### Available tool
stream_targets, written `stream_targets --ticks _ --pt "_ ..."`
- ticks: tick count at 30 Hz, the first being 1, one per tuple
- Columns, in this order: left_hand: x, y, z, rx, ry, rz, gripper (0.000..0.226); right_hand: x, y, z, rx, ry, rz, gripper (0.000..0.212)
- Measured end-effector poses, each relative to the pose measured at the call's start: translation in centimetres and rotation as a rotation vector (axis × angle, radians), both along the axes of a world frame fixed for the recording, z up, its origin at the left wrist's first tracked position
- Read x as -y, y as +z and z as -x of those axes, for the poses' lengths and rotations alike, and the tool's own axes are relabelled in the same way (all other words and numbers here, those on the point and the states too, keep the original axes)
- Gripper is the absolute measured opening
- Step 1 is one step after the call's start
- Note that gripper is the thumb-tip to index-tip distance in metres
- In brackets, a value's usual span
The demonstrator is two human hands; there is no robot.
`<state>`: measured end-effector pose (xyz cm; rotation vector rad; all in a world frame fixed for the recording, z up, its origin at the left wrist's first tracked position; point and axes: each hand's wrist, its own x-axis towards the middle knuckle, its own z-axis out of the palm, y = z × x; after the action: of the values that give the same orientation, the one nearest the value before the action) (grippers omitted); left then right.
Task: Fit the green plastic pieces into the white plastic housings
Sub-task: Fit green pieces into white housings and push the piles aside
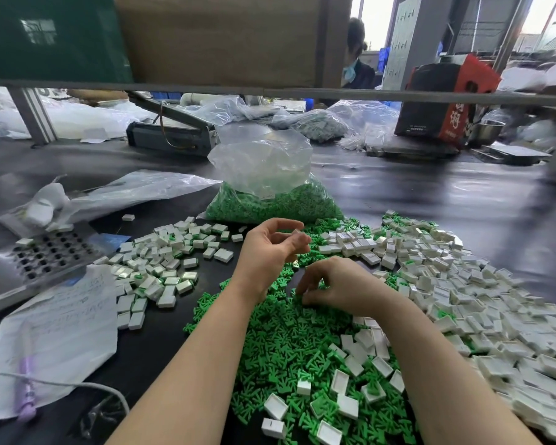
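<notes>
Nearest the camera, a heap of small green plastic pieces (280,345) spreads over the dark, glossy surface (430,200), with open white plastic housings (495,316) scattered across it and banked thickly to the right. The right hand (337,285) rests on the green heap, fingers curled down among the pieces; whether it grips one cannot be told. The left hand (272,248) is raised above the heap, fingertips pinching a small blurred pale piece (297,234). To the left lies a smaller group of white housings with green inside (161,268), beside a metal block with rows of dark holes (42,255) and a handwritten paper sheet (61,332). Behind the hands stands a clear plastic bag of green pieces (270,194). Farther back are crumpled plastic bags, a red and black carton (443,97), a cardboard panel (225,36) and bright windows.
</notes>
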<state>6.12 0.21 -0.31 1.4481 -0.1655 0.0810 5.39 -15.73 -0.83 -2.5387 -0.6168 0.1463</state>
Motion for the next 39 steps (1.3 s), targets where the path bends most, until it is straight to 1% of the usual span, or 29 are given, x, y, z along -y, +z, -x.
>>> stream_targets --ticks 2,7,8,10,13,16,21,25,28,31,35,39 --pt "-0.1 0.1 0.0 -0.028 0.004 0.054 0.014 0.0 -0.2 -0.1 0.012 -0.034 0.004 0.012" --pt "-0.2 0.0 0.0 -0.095 0.022 0.058 0.031 0.1 -0.5 -0.1 0.013 -0.05 -0.049 0.012" --pt "-0.3 -0.1 -0.1 -0.118 0.009 0.095 0.031 0.2 -0.5 -0.1 0.007 -0.065 -0.102 0.015" --pt "-0.4 -0.1 -0.2 -0.171 -0.051 0.208 0.028 0.3 -0.5 0.0 -0.007 -0.116 -0.282 0.02" --pt "-0.7 -0.2 -0.3 -0.214 -0.139 0.358 0.027 0.6 0.1 0.1 -0.002 -0.184 -0.587 0.017" --pt "-0.8 -0.3 -0.2 -0.213 -0.174 0.398 0.021 0.6 0.8 0.2 0.017 -0.234 -0.875 0.016" --pt "-0.6 -0.2 0.0 -0.197 -0.206 0.354 0.013 0.5 1.5 0.4 0.071 -0.267 -1.037 0.009" --pt "-0.5 0.0 0.3 -0.182 -0.216 0.304 0.012 0.4 1.7 0.5 0.084 -0.257 -1.072 0.011" --pt "-0.4 0.1 0.3 -0.177 -0.211 0.28 0.012 0.4 1.7 0.6 0.089 -0.252 -1.061 0.018" --pt "-0.3 0.1 0.3 -0.177 -0.207 0.272 0.013 0.3 1.7 0.6 0.11 -0.26 -1.04 0.014" --pt "-0.3 0.0 0.2 -0.17 -0.205 0.257 0.021 0.3 1.6 0.6 0.111 -0.262 -1.03 0.012" --pt "-0.4 0.0 0.2 -0.167 -0.21 0.255 0.021 0.2 1.5 0.5 0.109 -0.25 -0.99 0.006"
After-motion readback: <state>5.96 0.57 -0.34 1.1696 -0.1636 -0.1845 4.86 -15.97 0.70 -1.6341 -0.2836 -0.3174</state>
